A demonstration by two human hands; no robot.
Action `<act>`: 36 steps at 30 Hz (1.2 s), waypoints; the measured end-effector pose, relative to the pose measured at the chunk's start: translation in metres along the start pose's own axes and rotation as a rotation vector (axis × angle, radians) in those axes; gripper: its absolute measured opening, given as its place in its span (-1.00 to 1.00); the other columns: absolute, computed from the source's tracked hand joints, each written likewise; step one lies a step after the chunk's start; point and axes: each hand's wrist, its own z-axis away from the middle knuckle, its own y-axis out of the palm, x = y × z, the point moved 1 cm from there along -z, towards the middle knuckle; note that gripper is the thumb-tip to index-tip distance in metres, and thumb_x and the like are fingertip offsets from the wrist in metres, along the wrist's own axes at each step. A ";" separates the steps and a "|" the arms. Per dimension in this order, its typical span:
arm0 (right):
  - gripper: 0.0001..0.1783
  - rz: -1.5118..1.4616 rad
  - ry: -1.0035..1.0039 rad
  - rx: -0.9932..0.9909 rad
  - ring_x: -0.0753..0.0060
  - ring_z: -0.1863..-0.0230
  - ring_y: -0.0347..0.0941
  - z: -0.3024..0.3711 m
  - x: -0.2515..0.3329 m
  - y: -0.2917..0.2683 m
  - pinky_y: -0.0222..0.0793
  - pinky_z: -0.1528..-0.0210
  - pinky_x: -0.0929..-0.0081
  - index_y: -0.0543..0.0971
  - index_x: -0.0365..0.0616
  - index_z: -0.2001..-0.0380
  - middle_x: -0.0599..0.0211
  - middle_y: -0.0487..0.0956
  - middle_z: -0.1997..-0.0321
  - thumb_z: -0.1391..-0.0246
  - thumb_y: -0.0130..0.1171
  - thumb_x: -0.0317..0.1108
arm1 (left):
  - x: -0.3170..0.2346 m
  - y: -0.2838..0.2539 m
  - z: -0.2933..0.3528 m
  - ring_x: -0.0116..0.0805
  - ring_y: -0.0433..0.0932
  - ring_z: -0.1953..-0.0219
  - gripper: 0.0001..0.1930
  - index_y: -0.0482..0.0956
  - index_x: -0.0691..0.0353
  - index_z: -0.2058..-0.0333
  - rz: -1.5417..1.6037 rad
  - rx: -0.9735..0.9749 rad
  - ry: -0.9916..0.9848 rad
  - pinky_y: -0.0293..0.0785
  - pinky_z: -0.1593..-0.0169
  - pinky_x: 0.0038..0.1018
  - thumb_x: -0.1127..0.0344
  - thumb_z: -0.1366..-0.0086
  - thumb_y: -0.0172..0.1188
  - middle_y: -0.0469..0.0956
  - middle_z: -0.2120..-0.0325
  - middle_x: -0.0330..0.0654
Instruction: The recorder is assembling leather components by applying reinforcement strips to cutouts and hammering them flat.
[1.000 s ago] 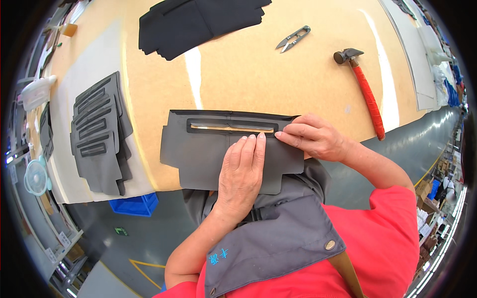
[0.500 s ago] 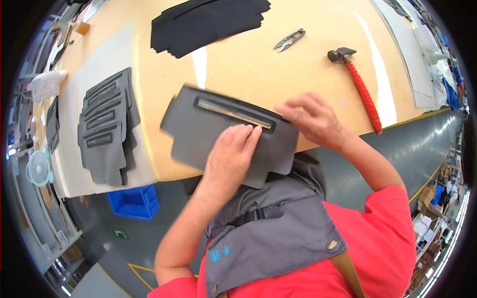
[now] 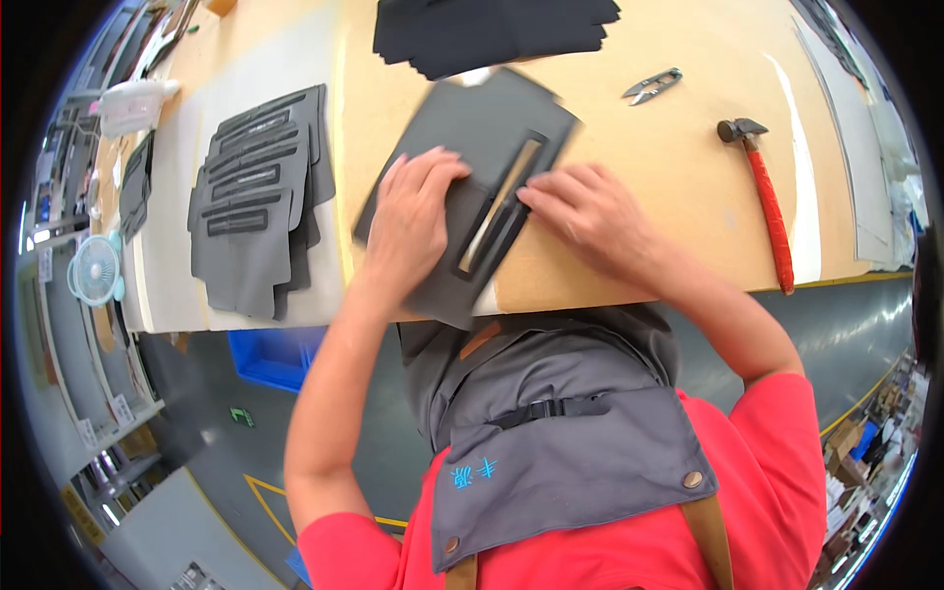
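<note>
My left hand (image 3: pixel 413 221) lay over the left side of the grey panel (image 3: pixel 492 123), fingers slightly bent on its top; its thumb was hidden, so I cannot tell whether it gripped the edge. My right hand (image 3: pixel 595 221) had its fingertips at the dark border (image 3: pixel 508 218) beside the slot, though whether they pinched or only touched was unclear. The panel sat slantwise between my hands on the counter (image 3: pixel 678 236), its nearest corner reaching just past the edge. I judged it light and thin, bendy rather than limp, with a smooth face that might slide under a loose palm. The strip alongside the slot seemed the weakest part, likely to buckle if pulled. The broad solid area under my left fingers looked the better hold, with the right hand's fingertips steadying the outer edge.
</note>
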 end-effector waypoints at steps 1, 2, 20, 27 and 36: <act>-0.77 0.052 0.040 0.022 0.30 0.08 0.51 0.002 0.013 -0.005 0.39 -0.01 0.31 0.65 -0.12 0.12 0.38 0.59 0.16 -0.13 0.24 -0.41 | 0.007 0.003 -0.016 0.00 0.49 -0.22 -0.71 0.54 0.23 0.00 0.117 0.058 0.086 0.34 -0.30 -0.09 0.61 -0.36 0.01 0.59 0.00 -0.05; -0.77 0.044 0.030 0.029 0.30 0.08 0.51 0.004 0.027 -0.009 0.39 -0.01 0.31 0.65 -0.12 0.12 0.38 0.59 0.16 -0.13 0.24 -0.41 | 0.012 0.006 -0.029 0.01 0.49 -0.23 -0.70 0.53 0.22 0.00 0.234 0.120 0.173 0.31 -0.34 -0.07 0.62 -0.36 -0.01 0.61 0.02 -0.05; -0.89 -0.279 0.232 0.093 0.28 0.21 0.46 -0.086 0.039 0.053 0.33 0.15 0.32 0.59 -0.03 0.39 0.40 0.54 0.33 -0.04 0.36 -0.34 | 0.022 -0.037 0.045 -0.30 0.57 0.37 -0.90 0.69 0.24 0.33 0.378 -0.088 -0.570 0.54 0.25 -0.40 0.41 -0.20 0.42 0.59 0.38 -0.19; -0.88 -0.329 0.259 0.209 0.28 0.27 0.48 -0.091 0.042 0.051 0.34 0.16 0.33 0.59 -0.08 0.37 0.41 0.57 0.32 -0.05 0.37 -0.41 | 0.028 -0.041 0.042 -0.41 0.51 0.45 -0.87 0.71 0.24 0.32 0.300 -0.054 -0.523 0.51 0.31 -0.46 0.37 -0.18 0.44 0.61 0.41 -0.23; -0.74 -0.410 0.067 0.066 0.29 0.30 0.48 -0.081 0.032 0.058 0.43 0.24 0.34 0.70 -0.08 0.15 0.36 0.56 0.29 -0.04 0.36 -0.51 | 0.031 -0.047 0.033 -0.44 0.45 0.50 -0.86 0.69 0.25 0.33 0.356 0.062 -0.570 0.47 0.34 -0.48 0.37 -0.16 0.44 0.63 0.43 -0.26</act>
